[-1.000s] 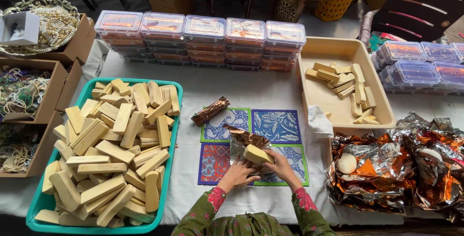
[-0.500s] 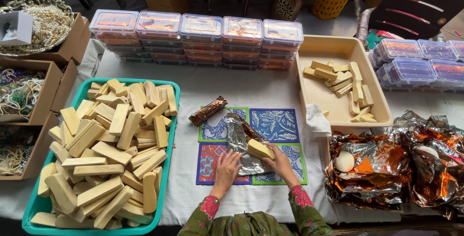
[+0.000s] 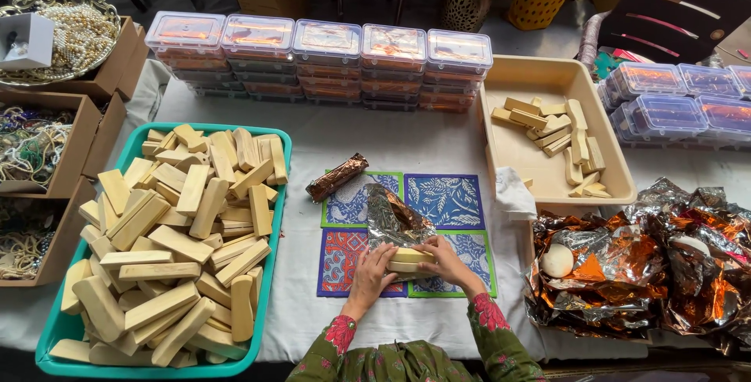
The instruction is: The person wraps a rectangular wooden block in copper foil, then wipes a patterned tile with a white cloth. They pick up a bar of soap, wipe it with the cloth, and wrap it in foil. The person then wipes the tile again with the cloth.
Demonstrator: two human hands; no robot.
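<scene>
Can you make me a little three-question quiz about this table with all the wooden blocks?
1. True or false: both hands, left hand and right hand, touch one pale wooden block.
2. What lies under that block? A) shiny foil sheet B) a pearl necklace C) a plastic lid
3. What colour is the tray piled high with blocks?

Key
1. True. The hands press the block from either side.
2. A. The foil sheet is spread over the patterned square mats.
3. Teal green. The beige tray on the right holds only a few blocks.
</scene>
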